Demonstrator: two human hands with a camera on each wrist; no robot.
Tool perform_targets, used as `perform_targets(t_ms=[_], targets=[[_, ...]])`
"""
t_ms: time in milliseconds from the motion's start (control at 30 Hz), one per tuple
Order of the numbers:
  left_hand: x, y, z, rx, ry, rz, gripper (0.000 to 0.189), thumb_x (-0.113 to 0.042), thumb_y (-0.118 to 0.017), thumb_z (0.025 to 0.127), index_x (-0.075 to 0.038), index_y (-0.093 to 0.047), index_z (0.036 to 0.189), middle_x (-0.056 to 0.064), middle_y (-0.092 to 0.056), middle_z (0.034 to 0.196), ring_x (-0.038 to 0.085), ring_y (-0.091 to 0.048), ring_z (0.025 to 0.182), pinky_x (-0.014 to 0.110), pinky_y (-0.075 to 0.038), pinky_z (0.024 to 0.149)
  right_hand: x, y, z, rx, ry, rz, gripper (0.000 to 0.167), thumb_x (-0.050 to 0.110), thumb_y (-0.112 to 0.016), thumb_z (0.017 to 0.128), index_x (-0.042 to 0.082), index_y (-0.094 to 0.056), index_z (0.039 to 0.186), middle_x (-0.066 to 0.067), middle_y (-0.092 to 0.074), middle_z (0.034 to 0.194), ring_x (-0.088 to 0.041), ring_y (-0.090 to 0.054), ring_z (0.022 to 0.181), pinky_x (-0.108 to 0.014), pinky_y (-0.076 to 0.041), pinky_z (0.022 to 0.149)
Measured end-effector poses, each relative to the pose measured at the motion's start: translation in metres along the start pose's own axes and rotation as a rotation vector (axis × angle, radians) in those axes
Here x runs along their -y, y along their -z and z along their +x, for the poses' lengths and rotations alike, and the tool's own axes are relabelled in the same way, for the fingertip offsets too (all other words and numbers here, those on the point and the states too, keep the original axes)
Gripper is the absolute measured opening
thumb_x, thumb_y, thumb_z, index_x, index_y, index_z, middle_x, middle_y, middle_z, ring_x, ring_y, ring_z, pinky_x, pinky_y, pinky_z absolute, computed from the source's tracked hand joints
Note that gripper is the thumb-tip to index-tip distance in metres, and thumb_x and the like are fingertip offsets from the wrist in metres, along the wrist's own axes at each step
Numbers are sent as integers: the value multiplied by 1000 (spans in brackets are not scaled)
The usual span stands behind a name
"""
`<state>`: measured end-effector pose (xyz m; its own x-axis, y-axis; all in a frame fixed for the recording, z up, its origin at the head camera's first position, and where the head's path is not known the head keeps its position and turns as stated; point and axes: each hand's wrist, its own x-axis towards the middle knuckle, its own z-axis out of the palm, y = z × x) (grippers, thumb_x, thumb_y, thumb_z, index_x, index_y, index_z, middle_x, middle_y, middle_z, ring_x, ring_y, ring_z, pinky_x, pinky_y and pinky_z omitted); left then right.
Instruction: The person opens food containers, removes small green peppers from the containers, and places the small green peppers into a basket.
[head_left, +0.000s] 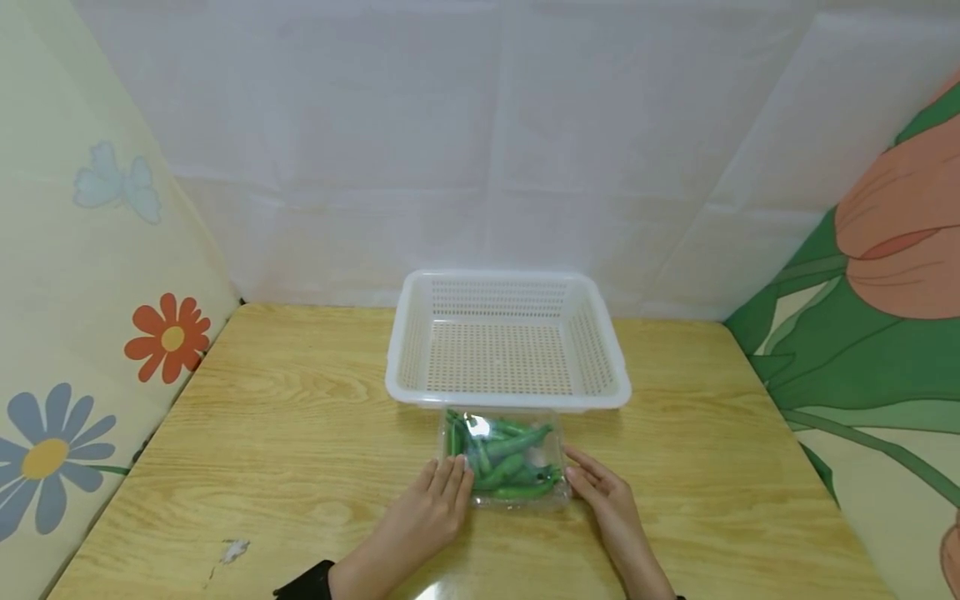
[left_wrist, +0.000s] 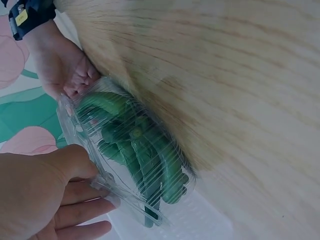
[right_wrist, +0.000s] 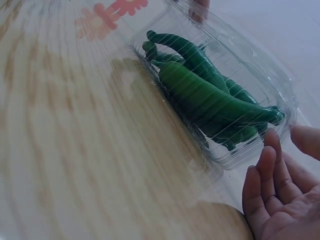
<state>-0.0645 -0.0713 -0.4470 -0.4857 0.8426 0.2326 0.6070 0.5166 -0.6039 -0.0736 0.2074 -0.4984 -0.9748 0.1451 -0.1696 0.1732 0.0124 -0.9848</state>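
Observation:
A clear plastic box filled with green peppers sits on the table, just in front of a white basket. My left hand rests on the box's left side, its fingers extended over the lid. In the left wrist view, that thumb and the fingertips are at the lid's edge. At the opposite end, my right hand holds the corner of the box between thumb and fingers. The right wrist view shows the fingers against the box's end and the thumb near the rim. Several peppers show through the plastic.
The white perforated basket stands behind the box, close to the white back sheet. Flower-printed sheets enclose the wood-grain table on both sides. A pale worn patch marks the tabletop at front left.

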Motion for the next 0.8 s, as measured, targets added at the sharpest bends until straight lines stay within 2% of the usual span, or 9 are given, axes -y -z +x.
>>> perform_targets(t_ms=[367, 667, 800], targets=[[2, -5, 2, -22, -25, -2, 41, -18, -38, 98, -9, -71, 121, 8, -69, 121, 19, -66, 112, 32, -55, 94, 2, -1, -1, -2, 10, 7, 44, 9, -64, 96, -11, -53, 135, 2, -69, 86, -5, -62, 77, -18, -52, 72], [3, -6, 2, -14, -43, -7, 45, -11, -30, 102, -9, -70, 122, 9, -68, 122, 20, -65, 113, 31, -53, 96, 3, -1, -1, -11, -14, -17, 45, 13, -65, 96, -8, -55, 134, 1, -69, 86, -6, -62, 78, -18, -52, 74], [3, -6, 1, 7, -53, -10, 48, -9, -27, 102, -9, -69, 124, 9, -68, 124, 19, -65, 114, 31, -53, 97, 2, -1, -2, -10, 5, 5, 44, 11, -65, 95, -10, -56, 133, 2, -69, 85, -6, -62, 76, -18, -52, 73]])
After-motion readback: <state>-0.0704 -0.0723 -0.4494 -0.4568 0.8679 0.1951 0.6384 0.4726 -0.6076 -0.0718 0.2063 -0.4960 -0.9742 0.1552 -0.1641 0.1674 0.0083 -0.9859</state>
